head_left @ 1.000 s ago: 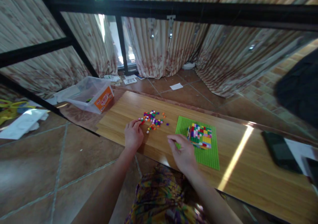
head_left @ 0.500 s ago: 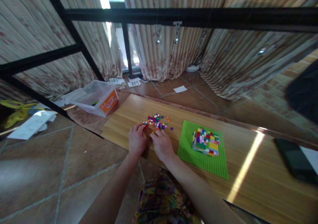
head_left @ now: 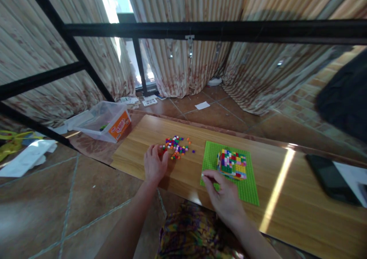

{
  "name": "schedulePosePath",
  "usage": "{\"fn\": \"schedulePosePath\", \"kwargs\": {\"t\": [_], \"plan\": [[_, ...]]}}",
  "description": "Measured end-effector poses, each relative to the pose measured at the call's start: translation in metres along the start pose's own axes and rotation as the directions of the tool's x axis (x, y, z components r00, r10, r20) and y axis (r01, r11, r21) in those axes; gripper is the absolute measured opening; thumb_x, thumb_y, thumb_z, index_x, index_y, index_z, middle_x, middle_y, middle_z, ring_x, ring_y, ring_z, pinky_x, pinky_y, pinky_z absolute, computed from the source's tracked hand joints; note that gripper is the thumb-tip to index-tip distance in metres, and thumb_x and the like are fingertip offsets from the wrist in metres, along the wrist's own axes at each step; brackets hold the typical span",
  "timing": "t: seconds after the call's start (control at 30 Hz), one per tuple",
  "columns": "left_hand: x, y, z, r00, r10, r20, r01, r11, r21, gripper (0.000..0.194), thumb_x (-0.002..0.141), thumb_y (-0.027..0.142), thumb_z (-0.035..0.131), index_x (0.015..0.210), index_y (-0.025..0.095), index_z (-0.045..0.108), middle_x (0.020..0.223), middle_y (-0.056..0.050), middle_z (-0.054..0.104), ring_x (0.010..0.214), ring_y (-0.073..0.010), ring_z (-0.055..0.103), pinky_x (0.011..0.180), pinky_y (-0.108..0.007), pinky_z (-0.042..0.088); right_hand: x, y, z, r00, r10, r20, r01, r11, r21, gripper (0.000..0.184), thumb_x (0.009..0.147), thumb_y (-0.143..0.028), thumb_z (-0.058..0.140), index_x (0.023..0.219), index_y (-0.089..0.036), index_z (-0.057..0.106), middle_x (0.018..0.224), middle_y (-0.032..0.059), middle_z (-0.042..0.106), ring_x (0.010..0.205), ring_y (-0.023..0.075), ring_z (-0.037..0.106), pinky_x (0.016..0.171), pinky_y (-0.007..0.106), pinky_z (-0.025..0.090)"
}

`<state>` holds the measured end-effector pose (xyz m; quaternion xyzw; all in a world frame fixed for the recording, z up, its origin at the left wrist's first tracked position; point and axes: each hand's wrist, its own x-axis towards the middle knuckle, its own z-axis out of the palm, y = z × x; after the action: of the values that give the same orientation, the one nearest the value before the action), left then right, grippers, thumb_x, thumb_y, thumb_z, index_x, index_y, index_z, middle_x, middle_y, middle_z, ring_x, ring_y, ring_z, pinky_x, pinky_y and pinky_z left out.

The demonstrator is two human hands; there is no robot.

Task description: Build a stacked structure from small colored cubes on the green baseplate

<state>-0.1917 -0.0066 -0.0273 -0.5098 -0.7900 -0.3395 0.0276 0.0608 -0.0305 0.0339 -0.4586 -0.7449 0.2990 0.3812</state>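
My left hand (head_left: 155, 163) rests at the near left edge of a loose pile of small coloured bricks (head_left: 178, 149). Its fingers are bent, with the thumb apart from them, and it holds nothing that I can see. My right hand (head_left: 225, 194) is over the near left part of the green baseplate (head_left: 249, 196), thumb and forefinger pinched on a small white brick (head_left: 202, 175). On the baseplate, just beyond this hand, stands a blocky build of many-coloured bricks (head_left: 233, 163).
A clear plastic box (head_left: 94, 127) with an orange label stands left of the wooden board (head_left: 143, 136). A dark flat device (head_left: 329, 178) and white paper (head_left: 351, 180) lie at the right. A black metal bar (head_left: 200, 31) crosses beyond the board.
My right hand has moved right, from the brick pile to the baseplate, with a small white brick in its fingertips. My left hand stays by the pile, its thumb now spread. The view has shifted slightly.
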Motion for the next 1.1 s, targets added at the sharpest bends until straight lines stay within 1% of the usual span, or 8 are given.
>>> {"fn": "schedulePosePath", "kwargs": {"t": [0.07, 0.17, 0.33, 0.43, 0.53, 0.63, 0.87, 1.1], "plan": [[0.011, 0.007, 0.006, 0.999, 0.026, 0.029, -0.027, 0.999, 0.017, 0.056, 0.089, 0.049, 0.056, 0.13, 0.011, 0.057, 0.141, -0.024, 0.053, 0.134, -0.0356, 0.049, 0.11, -0.053, 0.041, -0.008, 0.003, -0.026, 0.992, 0.1, -0.078, -0.103, 0.994, -0.027, 0.018, 0.094, -0.039, 0.059, 0.095, -0.026, 0.071, 0.088, 0.0017, 0.076, 0.08, 0.0187, 0.072, 0.07, 0.027, 0.054], [0.029, 0.019, 0.019, 0.991, 0.082, 0.105, -0.084, 0.996, 0.011, 0.06, 0.091, 0.052, 0.053, 0.134, 0.011, 0.053, 0.145, -0.025, 0.049, 0.138, -0.0357, 0.046, 0.112, -0.054, 0.039, -0.018, 0.011, -0.058, 0.957, 0.198, -0.214, -0.212, 0.976, -0.046, 0.021, 0.09, -0.046, 0.063, 0.094, -0.028, 0.073, 0.092, 0.0029, 0.077, 0.084, 0.022, 0.073, 0.072, 0.031, 0.056], [0.038, 0.038, 0.032, 0.963, 0.188, 0.194, -0.193, 0.981, 0.004, 0.063, 0.089, 0.055, 0.055, 0.137, 0.014, 0.052, 0.141, -0.02, 0.055, 0.134, -0.0338, 0.049, 0.111, -0.05, 0.039, -0.017, 0.033, -0.084, 0.87, 0.281, -0.405, -0.283, 0.957, 0.055, 0.021, 0.085, -0.047, 0.069, 0.089, -0.027, 0.074, 0.09, 0.0038, 0.074, 0.08, 0.0207, 0.069, 0.071, 0.033, 0.055], [0.035, 0.047, 0.032, 0.952, 0.213, 0.218, -0.228, 0.973, 0.045, 0.067, 0.086, 0.058, 0.058, 0.137, 0.015, 0.052, 0.142, -0.019, 0.055, 0.133, -0.035, 0.05, 0.111, -0.051, 0.038, -0.007, 0.048, -0.085, 0.844, 0.27, -0.463, -0.252, 0.962, 0.102, 0.021, 0.082, -0.047, 0.072, 0.083, -0.026, 0.076, 0.1, 0.0046, 0.07, 0.085, 0.0202, 0.066, 0.076, 0.036, 0.054], [0.034, 0.057, 0.033, 0.954, 0.192, 0.23, -0.219, 0.971, 0.096, 0.07, 0.084, 0.06, 0.059, 0.138, 0.016, 0.052, 0.142, -0.019, 0.055, 0.128, -0.0375, 0.052, 0.108, -0.053, 0.04, 0.005, 0.063, -0.08, 0.868, 0.243, -0.433, -0.232, 0.97, 0.079, 0.02, 0.083, -0.047, 0.072, 0.087, -0.028, 0.079, 0.11, 0.0055, 0.065, 0.102, 0.023, 0.063, 0.091, 0.043, 0.051], [0.035, 0.068, 0.037, 0.953, 0.186, 0.24, -0.22, 0.968, 0.122, 0.071, 0.082, 0.06, 0.061, 0.138, 0.018, 0.053, 0.142, -0.018, 0.055, 0.125, -0.0391, 0.053, 0.105, -0.054, 0.04, 0.013, 0.074, -0.071, 0.892, 0.227, -0.391, -0.217, 0.974, 0.069, 0.019, 0.085, -0.046, 0.07, 0.088, -0.03, 0.079, 0.116, 0.0062, 0.063, 0.11, 0.0249, 0.06, 0.099, 0.048, 0.047], [0.039, 0.078, 0.047, 0.921, 0.281, 0.27, -0.319, 0.942, 0.109, 0.056, 0.088, 0.054, 0.055, 0.135, 0.023, 0.058, 0.142, -0.014, 0.055, 0.126, -0.0364, 0.051, 0.104, -0.053, 0.039, 0.014, 0.081, -0.057, 0.894, 0.184, -0.409, -0.202, 0.979, 0.0, 0.014, 0.085, -0.042, 0.071, 0.086, -0.032, 0.08, 0.12, 0.0068, 0.063, 0.117, 0.0278, 0.054, 0.102, 0.051, 0.045], [0.039, 0.073, 0.052, 0.909, 0.32, 0.267, -0.352, 0.933, 0.081, 0.046, 0.09, 0.051, 0.053, 0.126, 0.025, 0.065, 0.138, -0.012, 0.06, 0.125, -0.0361, 0.051, 0.103, -0.054, 0.039, 0.016, 0.085, -0.059, 0.872, 0.208, -0.442, -0.219, 0.975, 0.027, 0.015, 0.085, -0.042, 0.071, 0.087, -0.031, 0.08, 0.121, 0.007, 0.064, 0.117, 0.0279, 0.056, 0.103, 0.052, 0.044]]}}
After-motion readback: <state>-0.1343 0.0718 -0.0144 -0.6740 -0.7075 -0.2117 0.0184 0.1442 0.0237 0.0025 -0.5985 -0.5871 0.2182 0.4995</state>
